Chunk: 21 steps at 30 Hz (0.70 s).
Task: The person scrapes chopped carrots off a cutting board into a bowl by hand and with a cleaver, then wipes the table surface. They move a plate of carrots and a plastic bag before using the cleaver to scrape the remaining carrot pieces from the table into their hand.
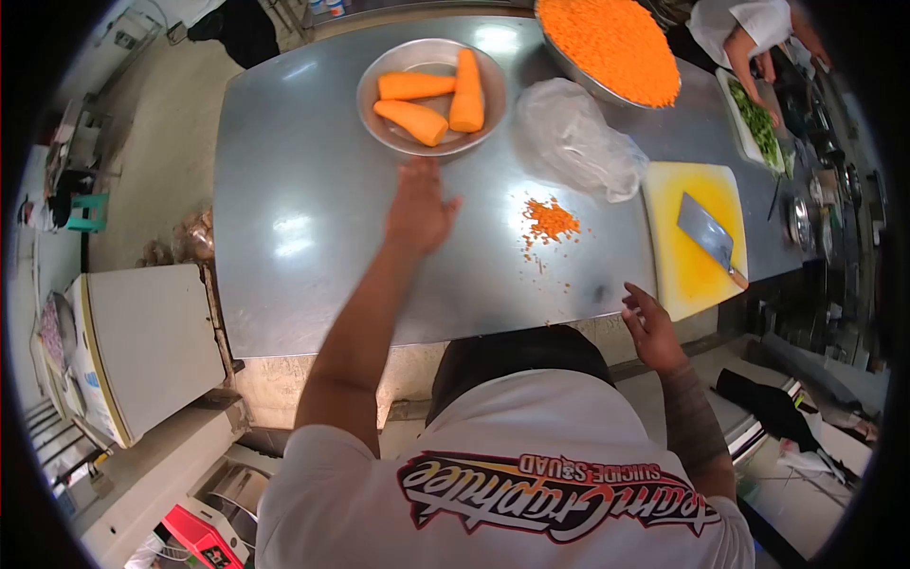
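My left hand (419, 209) is stretched over the steel table, fingers extended and thumb out, with its fingertips right at the near rim of a round metal bowl (417, 59). Three peeled carrots (467, 92) lie in that bowl. My right hand (652, 327) hovers by the table's front edge, fingers apart and slightly bent, holding nothing. Nearest to it is a yellow-stained white cutting board (678, 284), on which a cleaver (703, 230) with a wooden handle rests. Between my hands, a small scatter of chopped carrot (550, 220) lies on the metal.
A crumpled clear plastic bag (578, 137) lies right of the carrot bowl. Behind it, a large bowl is heaped with chopped carrot (607, 47). At the far right, another person (749, 43) handles green leaves (754, 119) in a white tray. A white chest (152, 346) stands left.
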### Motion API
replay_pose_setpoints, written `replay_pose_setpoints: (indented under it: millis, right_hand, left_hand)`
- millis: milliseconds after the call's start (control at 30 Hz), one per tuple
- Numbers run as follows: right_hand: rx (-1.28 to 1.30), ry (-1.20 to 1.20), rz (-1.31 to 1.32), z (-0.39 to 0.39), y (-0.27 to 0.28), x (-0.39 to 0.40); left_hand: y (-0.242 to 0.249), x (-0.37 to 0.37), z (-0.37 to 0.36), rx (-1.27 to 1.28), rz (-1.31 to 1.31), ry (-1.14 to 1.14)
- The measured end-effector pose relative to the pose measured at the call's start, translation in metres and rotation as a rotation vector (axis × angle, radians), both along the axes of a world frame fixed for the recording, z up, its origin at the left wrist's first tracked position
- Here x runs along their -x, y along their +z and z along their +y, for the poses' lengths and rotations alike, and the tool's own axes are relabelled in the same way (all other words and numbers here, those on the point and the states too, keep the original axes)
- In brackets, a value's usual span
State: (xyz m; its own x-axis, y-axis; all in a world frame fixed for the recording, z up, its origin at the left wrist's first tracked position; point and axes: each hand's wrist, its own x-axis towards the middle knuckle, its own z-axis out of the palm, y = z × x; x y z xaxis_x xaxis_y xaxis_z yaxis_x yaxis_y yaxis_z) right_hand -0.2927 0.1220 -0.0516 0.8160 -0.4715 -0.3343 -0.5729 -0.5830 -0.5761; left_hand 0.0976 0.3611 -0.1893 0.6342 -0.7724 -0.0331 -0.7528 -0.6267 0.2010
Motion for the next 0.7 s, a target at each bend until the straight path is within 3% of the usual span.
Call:
replay_pose_setpoints:
  millis: [133, 233, 267, 400, 500, 633, 700]
  right_hand:
    - [0.173, 0.136, -0.157, -0.020, -0.040, -0.002]
    - [0.264, 0.167, -0.188, -0.029, -0.054, -0.010]
    - [0.308, 0.185, -0.203, -0.034, -0.062, -0.011]
    - [0.345, 0.231, -0.224, -0.071, -0.091, -0.023]
    - [0.331, 0.292, -0.264, -0.100, -0.106, -0.052]
    - [0.276, 0.436, -0.323, -0.105, -0.117, -0.114]
    - [0.199, 0.567, -0.387, -0.086, -0.121, -0.140]
  left_hand:
    - [0.009, 0.097, -0.052, 0.224, 0.206, -0.093]
    - [0.001, 0.080, -0.102, 0.309, 0.077, 0.064]
    - [0.007, 0.065, -0.117, 0.267, 0.149, 0.065]
    - [0.018, 0.087, -0.137, 0.241, 0.374, -0.403]
    - [0.025, 0.139, -0.134, 0.248, 0.439, -0.491]
    - [0.025, 0.169, -0.095, 0.565, 0.418, -0.107]
    - [0.036, 0.190, -0.056, 0.583, 0.254, 0.045]
